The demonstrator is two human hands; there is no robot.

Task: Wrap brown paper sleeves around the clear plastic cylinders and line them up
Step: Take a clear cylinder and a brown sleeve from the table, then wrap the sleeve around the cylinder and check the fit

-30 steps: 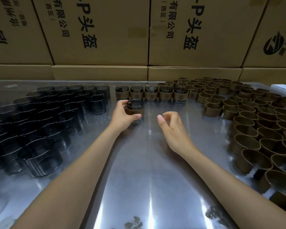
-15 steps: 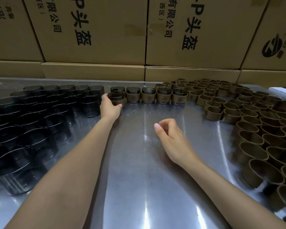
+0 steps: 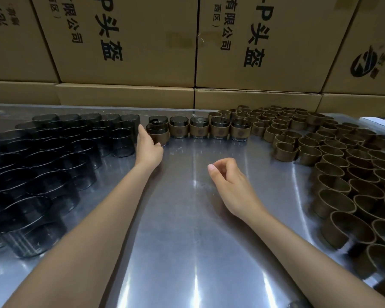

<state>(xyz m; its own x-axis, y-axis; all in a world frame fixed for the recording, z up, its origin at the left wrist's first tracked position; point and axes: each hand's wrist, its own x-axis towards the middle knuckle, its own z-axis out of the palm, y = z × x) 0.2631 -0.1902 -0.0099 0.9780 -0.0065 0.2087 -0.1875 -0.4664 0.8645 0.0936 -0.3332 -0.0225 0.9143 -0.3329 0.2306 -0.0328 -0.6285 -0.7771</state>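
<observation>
Six clear plastic cylinders wearing brown paper sleeves (image 3: 199,129) stand in a line on the steel worktop (image 3: 187,218), running rightward from the left hand (image 3: 149,147). That hand's fingers curl around the newest sleeved cylinder (image 3: 157,134), which sits at the line's left end, slightly nearer the person than its neighbour behind it and apparently not quite in place. The right hand (image 3: 228,178) hangs above the bare worktop, nearer the person, fingers loosely curled and holding nothing.

By the look of it the job is at an early stage. To the left of the left hand a large crowd of bare clear plastic cylinders (image 3: 45,165) awaits wrapping, and to the right of the right hand an even larger spread of empty brown paper sleeves (image 3: 333,165) covers the worktop's edge. Each fitted sleeve carries a small round dark emblem, too small to read.

Beyond both hands, stacked cardboard cartons (image 3: 129,41) bear black print: "P头盔" in large characters and "有限公司" with "(西区)" in smaller ones. The carton at far right shows a round dark logo (image 3: 365,62).
</observation>
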